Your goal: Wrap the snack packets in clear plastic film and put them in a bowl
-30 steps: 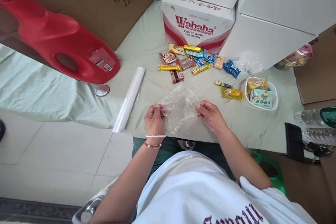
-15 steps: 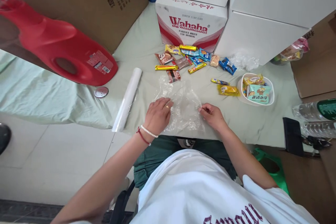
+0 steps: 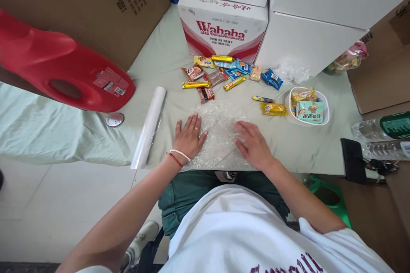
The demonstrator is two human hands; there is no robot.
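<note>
A crinkled sheet of clear plastic film (image 3: 218, 136) lies on the cloth-covered table in front of me. My left hand (image 3: 188, 136) rests palm down on its left edge, fingers spread. Over the film's right side is my right hand (image 3: 253, 143), its fingers apart and slightly blurred; whether it touches the film I cannot tell. Left of my left hand lies a roll of clear plastic film (image 3: 149, 128). Beyond the sheet is a loose pile of wrapped snacks (image 3: 216, 77). A white tub (image 3: 308, 123) with snack packets in it stands to the right, beside a yellow-wrapped snack (image 3: 273, 109).
At the left a large red jug (image 3: 80, 74) leans by a cardboard box (image 3: 96, 13), near a round disc (image 3: 115, 119). A Wahaba-style carton reading "Wahaha" (image 3: 224, 30) and white boxes (image 3: 307, 38) stand behind. Bottles (image 3: 371, 130) and a black phone (image 3: 352, 160) are at right.
My right hand has let go of the film's right edge and opened. My left hand has spread flat, and the film lies flatter and wider. The view has shifted slightly.
</note>
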